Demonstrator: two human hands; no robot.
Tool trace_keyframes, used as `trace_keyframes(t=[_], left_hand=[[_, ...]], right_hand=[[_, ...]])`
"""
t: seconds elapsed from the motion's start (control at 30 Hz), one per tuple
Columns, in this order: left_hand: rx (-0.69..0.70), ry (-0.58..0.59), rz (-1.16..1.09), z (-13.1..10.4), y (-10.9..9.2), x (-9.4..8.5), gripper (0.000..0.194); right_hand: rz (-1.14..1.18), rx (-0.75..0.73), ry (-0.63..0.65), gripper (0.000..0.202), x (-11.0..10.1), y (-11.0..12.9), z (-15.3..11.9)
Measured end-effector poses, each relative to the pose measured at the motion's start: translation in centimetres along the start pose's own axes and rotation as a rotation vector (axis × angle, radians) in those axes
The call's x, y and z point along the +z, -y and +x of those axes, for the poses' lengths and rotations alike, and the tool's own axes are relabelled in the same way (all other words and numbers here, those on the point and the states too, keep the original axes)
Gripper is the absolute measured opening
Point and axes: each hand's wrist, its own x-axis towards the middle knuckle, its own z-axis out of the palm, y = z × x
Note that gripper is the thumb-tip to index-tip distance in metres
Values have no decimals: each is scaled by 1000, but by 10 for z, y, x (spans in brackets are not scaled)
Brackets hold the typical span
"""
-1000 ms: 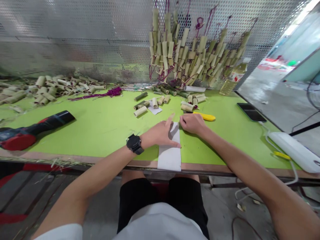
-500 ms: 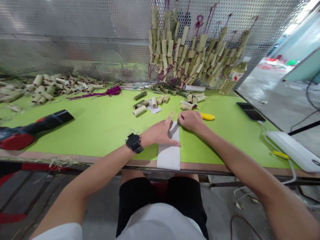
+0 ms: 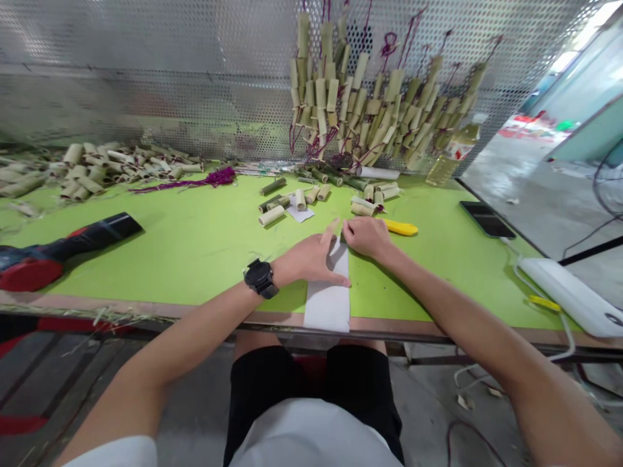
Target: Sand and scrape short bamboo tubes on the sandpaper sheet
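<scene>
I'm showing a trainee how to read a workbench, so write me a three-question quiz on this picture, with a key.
1. Which of these is nearest the right hand? A) phone B) yellow object C) bottle
2. True or false: a black watch is worn on the left wrist.
3. Fill in: the left hand is spread over part of a strip whose colour is ____.

Key: 1 B; 2 true; 3 white.
</scene>
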Motion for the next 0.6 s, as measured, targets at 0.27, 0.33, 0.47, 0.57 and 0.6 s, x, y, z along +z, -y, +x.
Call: trace_keyframes(t=[0.27, 0.33, 0.47, 0.57, 0.6], left_hand=[[8, -1, -1, -1, -1, -1, 168], [21, -12, 1, 0, 0, 0, 167], [4, -14, -26, 0, 0, 0, 163], [-5, -15, -39, -2, -2, -1, 159], [-3, -11, -40, -2, -2, -1, 158]], right_hand=[[-36, -128, 33, 60, -2, -8, -14], [-66, -49, 22, 62, -3, -9, -8], [-30, -65, 23, 61, -2, 6, -5], [21, -199, 22, 58, -1, 9, -17], [22, -229, 22, 57, -1, 5, -20]])
